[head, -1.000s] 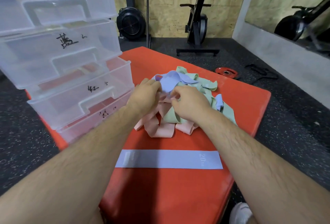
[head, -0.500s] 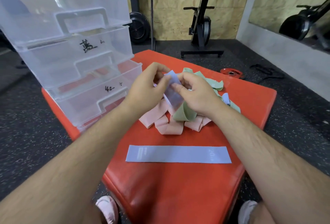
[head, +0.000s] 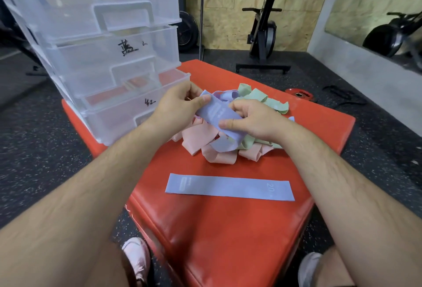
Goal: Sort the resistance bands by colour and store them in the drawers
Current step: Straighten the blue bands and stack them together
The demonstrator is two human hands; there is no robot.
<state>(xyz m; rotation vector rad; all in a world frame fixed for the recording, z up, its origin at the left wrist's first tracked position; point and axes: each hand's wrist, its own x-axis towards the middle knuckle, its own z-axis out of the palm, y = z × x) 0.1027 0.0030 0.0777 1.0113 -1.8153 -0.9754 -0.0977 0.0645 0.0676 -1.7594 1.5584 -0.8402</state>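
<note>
A lavender-blue resistance band (head: 217, 115) is held up over the pile. My left hand (head: 180, 104) pinches its upper left end and my right hand (head: 253, 118) grips its middle with thumb and fingers. Below them lies a tangled pile of pink bands (head: 205, 140), green bands (head: 260, 97) and another blue band (head: 228, 95) on the red pad (head: 228, 229). One blue band (head: 229, 187) lies flat and straight near the pad's front. A clear plastic drawer unit (head: 102, 58) with handwritten labels stands at the pad's left; its lower drawer (head: 137, 104) is pulled out a little.
A red weight plate (head: 299, 94) and a black strap (head: 342, 97) lie on the dark rubber floor beyond the pad. An exercise machine (head: 262, 35) stands against the wooden wall. My shoes (head: 137, 257) show at the pad's near edge.
Both hands have lifted a blue band out of the pile and spread it between them. The view has shifted, so the drawers look closer.
</note>
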